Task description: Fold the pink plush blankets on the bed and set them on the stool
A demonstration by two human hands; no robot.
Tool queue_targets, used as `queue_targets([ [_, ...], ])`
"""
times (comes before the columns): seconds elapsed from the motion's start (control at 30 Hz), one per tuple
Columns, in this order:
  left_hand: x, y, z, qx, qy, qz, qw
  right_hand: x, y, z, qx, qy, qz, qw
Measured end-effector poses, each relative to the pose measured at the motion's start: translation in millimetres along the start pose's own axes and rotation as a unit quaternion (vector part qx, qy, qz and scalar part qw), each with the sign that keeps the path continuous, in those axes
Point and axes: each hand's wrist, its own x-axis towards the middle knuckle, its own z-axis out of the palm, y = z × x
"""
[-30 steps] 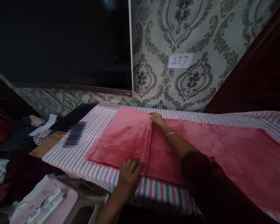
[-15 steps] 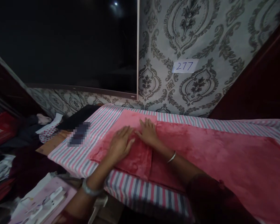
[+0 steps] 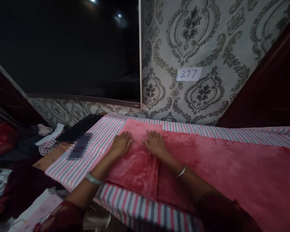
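A pink plush blanket (image 3: 232, 170) lies spread along the table, and its left end is folded over into a flat panel (image 3: 135, 170). My left hand (image 3: 122, 144) rests flat with fingers stretched on the left side of that panel. Near the panel's right edge, my right hand (image 3: 156, 144) presses down with its fingers spread. Neither hand grips anything. Beneath the blanket is a striped cloth (image 3: 132, 201) in pink, grey and white, hanging over the table's front edge.
A blurred-out dark item (image 3: 79, 146) sits on the striped cloth at left. Clothes (image 3: 21, 174) are heaped beyond it. A large dark screen (image 3: 70, 51) and a patterned wall (image 3: 164, 42) with a paper marked 277 (image 3: 189, 74) stand behind.
My left hand has moved left across the folded panel, away from my right hand. My right hand stays near the panel's right edge. The view has tilted slightly upward.
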Motion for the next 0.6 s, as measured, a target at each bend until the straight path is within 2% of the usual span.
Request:
queue_targets([
  [0.1, 53.9, 2.4, -10.7, -0.005, -0.032, 0.007, 0.999, 24.9, 5.5, -2.1, -0.007, 0.036, 0.027, 0.999],
  [0.23, 104.1, 2.6, 4.8, 0.014, -0.061, -0.018, 0.998, 36.9, 18.9, 18.8, -0.014, 0.012, 0.054, 0.998],
  [0.33, 115.9, -4.8, 28.9, 0.012, -0.078, -0.050, 0.996, 33.8, 27.1, 34.2, -0.005, -0.008, 0.082, 0.997],
  [0.43, 117.7, -13.2, 46.3, 0.003, -0.071, -0.059, 0.996, 30.6, 28.4, 39.4, -0.006, -0.009, 0.084, 0.996],
  [0.6, 119.0, -17.1, 51.2, 0.006, -0.064, -0.055, 0.996, 32.0, 29.1, 36.2, 0.010, -0.010, 0.086, 0.996],
])
